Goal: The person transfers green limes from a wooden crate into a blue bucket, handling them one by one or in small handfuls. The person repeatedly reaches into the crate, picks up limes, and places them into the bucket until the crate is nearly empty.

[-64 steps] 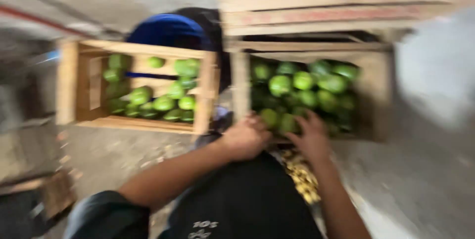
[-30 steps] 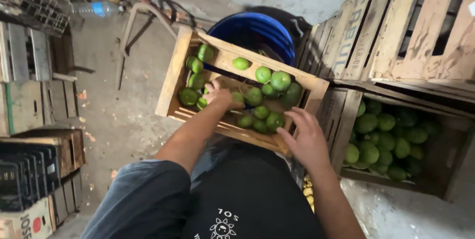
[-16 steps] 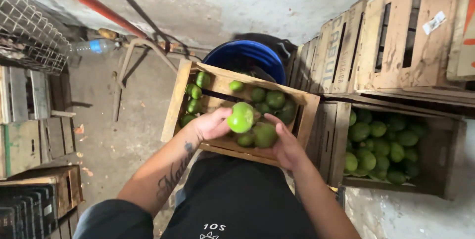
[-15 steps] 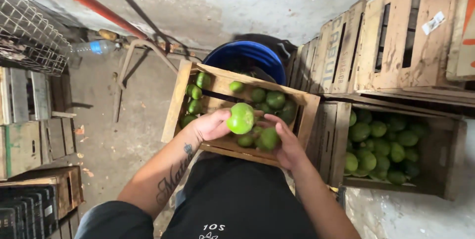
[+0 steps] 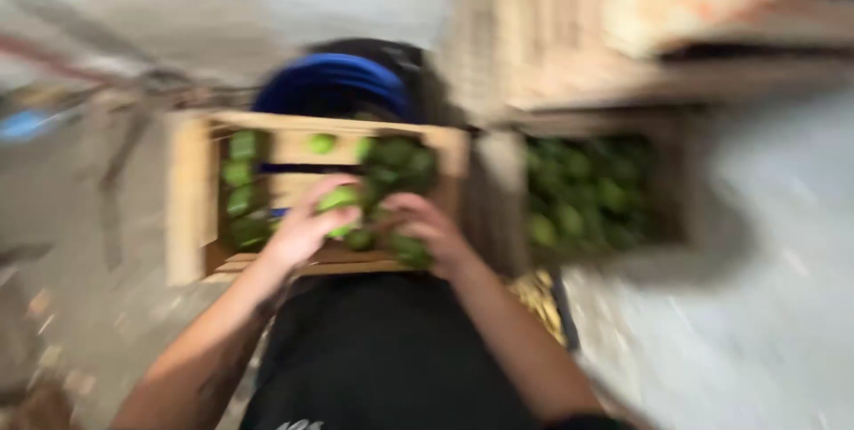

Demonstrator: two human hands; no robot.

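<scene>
The view is badly motion-blurred. My left hand (image 5: pixel 307 225) is curled around a round green fruit (image 5: pixel 339 200) just above the near side of an open wooden crate (image 5: pixel 189 203) that holds several more green fruits. My right hand (image 5: pixel 431 230) hovers beside it over the crate's near right part, with green fruits (image 5: pixel 411 252) under its fingers; whether it grips any of them is too blurred to tell. Both forearms reach forward over my dark apron (image 5: pixel 382 350).
A blue tub (image 5: pixel 334 79) sits behind the crate. To the right, a second wooden crate (image 5: pixel 587 190) full of green fruit lies under stacked wooden crates (image 5: pixel 623 30). Grey concrete floor (image 5: pixel 729 305) spreads on the right and on the left.
The camera has swung, so the picture is now smeared. My hands still sit over the crate's near edge, the left one keeping the green fruit, lowered closer to the crate.
</scene>
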